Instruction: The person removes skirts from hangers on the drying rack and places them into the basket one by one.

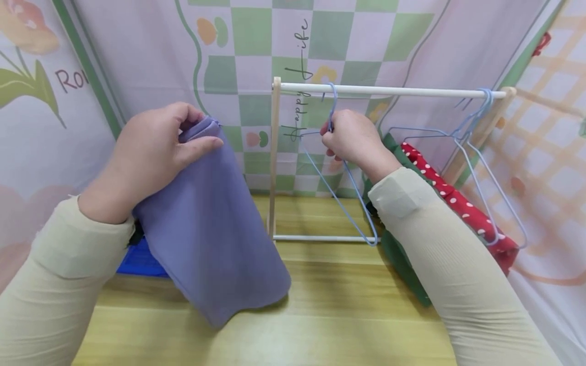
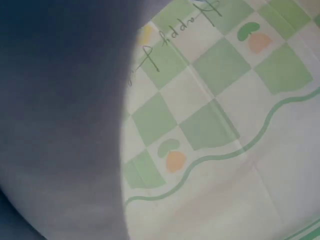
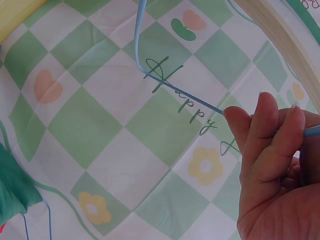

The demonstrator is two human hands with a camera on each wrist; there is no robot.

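Observation:
In the head view my left hand [image 1: 151, 147] pinches the top edge of a folded purple cloth [image 1: 210, 229] between thumb and fingers. The cloth hangs down at the left, its lower end low over the table. My right hand [image 1: 357, 140] grips a blue wire hanger [image 1: 333, 96] just below its hook, which overlaps the white rail [image 1: 403, 91] of a small clothes rack. From the right wrist view, the fingers [image 3: 265, 125] are curled round the hanger's wire [image 3: 185, 93]. The left wrist view is partly filled by the purple cloth [image 2: 65, 115]; the left hand is hidden there.
Further right on the rail hang blue hangers [image 1: 467, 134]. Below them are a red polka-dot cloth [image 1: 471, 211] and a green cloth [image 1: 403, 264]. A blue tray-like object [image 1: 142, 259] lies partly hidden behind the purple cloth. The wooden post [image 1: 274, 162] stands between my hands.

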